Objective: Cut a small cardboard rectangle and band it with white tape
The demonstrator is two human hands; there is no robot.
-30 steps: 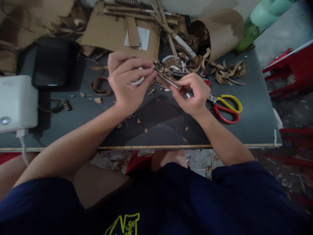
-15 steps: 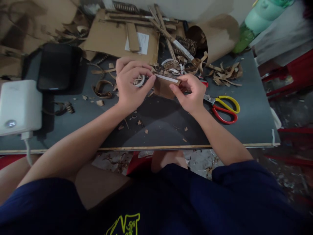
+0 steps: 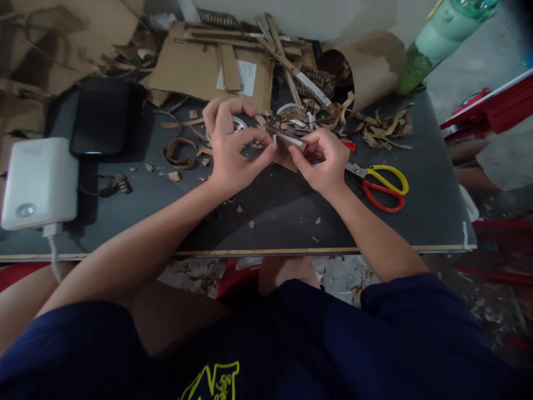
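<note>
My right hand [image 3: 327, 158] is closed on a small brown cardboard piece [image 3: 286, 159], thumb on its near face and fingers behind. A narrow white strip [image 3: 290, 140] runs along the top edge of this piece. With thumb and index finger pressed together, my left hand [image 3: 235, 141] pinches the strip's left end, which bends up there; its other fingers are raised and curled. Just right of my right hand lies a pair of scissors [image 3: 385, 189] with one yellow and one red handle. A roll of white tape [image 3: 238, 124] is partly hidden behind my left hand.
Cardboard scraps [image 3: 387, 130] and strips litter the dark table [image 3: 433, 183]. At the back are a flat cardboard sheet [image 3: 183, 72], a cardboard tube [image 3: 377, 66] and a green bottle [image 3: 437, 41]. A black device [image 3: 102, 116] and a white power bank [image 3: 39, 183] with a cable occupy the left.
My left hand has shifted slightly right along the cardboard piece, and the white strip's left end now bends up at its fingertips. My right hand keeps its hold.
</note>
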